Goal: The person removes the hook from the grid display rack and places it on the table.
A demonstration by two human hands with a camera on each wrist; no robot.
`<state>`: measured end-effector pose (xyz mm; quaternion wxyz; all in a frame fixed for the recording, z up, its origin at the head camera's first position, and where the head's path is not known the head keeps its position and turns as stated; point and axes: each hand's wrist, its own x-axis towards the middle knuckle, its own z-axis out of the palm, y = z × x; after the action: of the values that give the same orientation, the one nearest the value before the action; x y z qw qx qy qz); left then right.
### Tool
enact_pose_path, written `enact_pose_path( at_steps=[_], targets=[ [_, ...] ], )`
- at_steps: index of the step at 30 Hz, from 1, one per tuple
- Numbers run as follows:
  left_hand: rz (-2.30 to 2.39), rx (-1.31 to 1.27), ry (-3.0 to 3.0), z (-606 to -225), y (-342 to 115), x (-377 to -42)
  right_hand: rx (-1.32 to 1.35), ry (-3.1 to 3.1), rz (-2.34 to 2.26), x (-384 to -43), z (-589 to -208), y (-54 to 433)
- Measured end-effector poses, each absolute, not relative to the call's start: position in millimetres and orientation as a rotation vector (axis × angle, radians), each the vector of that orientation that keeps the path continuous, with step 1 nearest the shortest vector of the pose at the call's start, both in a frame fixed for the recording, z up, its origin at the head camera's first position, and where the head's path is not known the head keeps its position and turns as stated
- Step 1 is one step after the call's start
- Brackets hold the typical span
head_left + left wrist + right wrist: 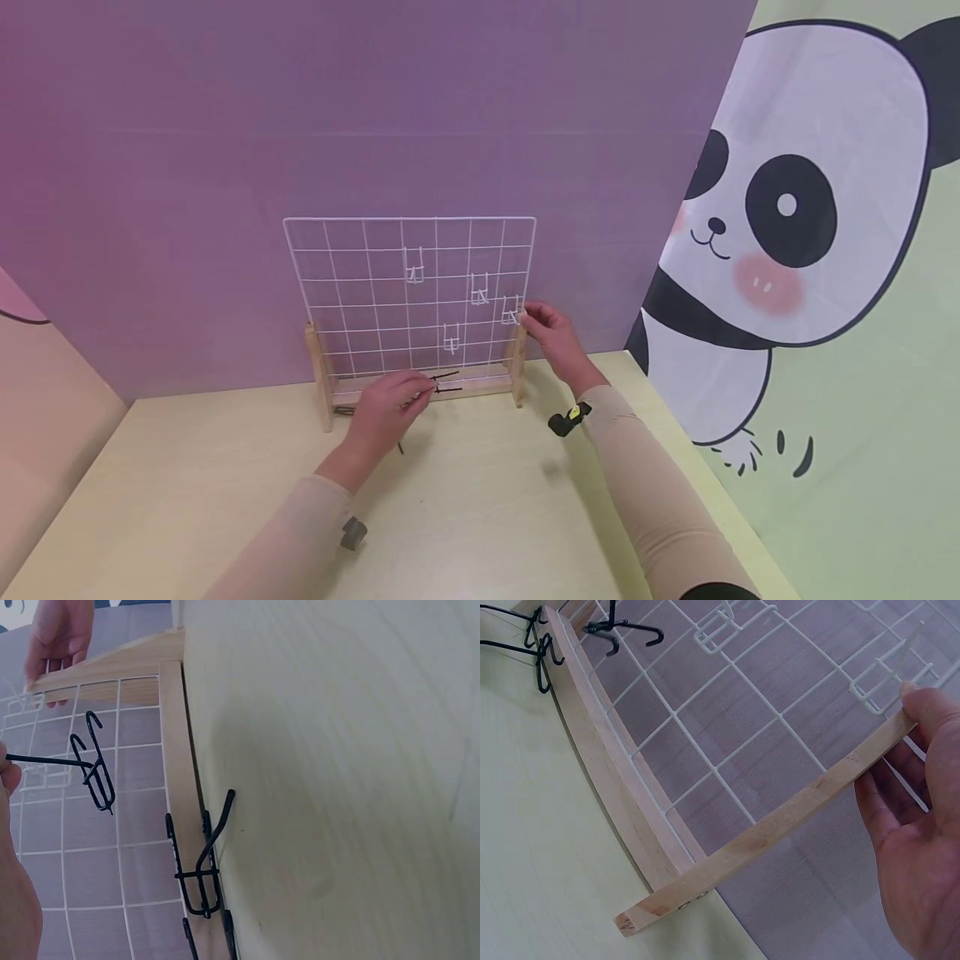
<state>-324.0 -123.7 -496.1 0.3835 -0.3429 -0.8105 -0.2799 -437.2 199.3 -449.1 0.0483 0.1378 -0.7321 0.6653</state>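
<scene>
A white wire grid panel [408,218] stands in a wooden base [480,386] on the table, with several white hooks [451,342] hanging on its middle and right side. My left hand [386,408] pinches the straight peg of a black wire hook [96,774] and holds it out in front of the panel's lower part, its two bent prongs turned toward the grid. My right hand [555,337] grips the upper end of the right wooden post [780,821], thumb on the front and fingers behind. One white hook [885,682] hangs close beside that thumb.
More black hooks [201,874] lie against the front of the wooden base, toward its left end. The pale wooden table [480,500] spreads in front of the rack. A purple backdrop [225,167] rises behind, and a panda picture [825,208] covers the right wall.
</scene>
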Motion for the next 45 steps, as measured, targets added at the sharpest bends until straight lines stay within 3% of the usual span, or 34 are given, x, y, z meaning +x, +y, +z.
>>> enact_pose_path(
  at_steps=[45],
  targets=[
    [-0.647, -0.861, -2.364, -517.3, -112.8, -334.2, 0.406, -2.215, 2.031, -437.8, -449.9, 198.8]
  ],
)
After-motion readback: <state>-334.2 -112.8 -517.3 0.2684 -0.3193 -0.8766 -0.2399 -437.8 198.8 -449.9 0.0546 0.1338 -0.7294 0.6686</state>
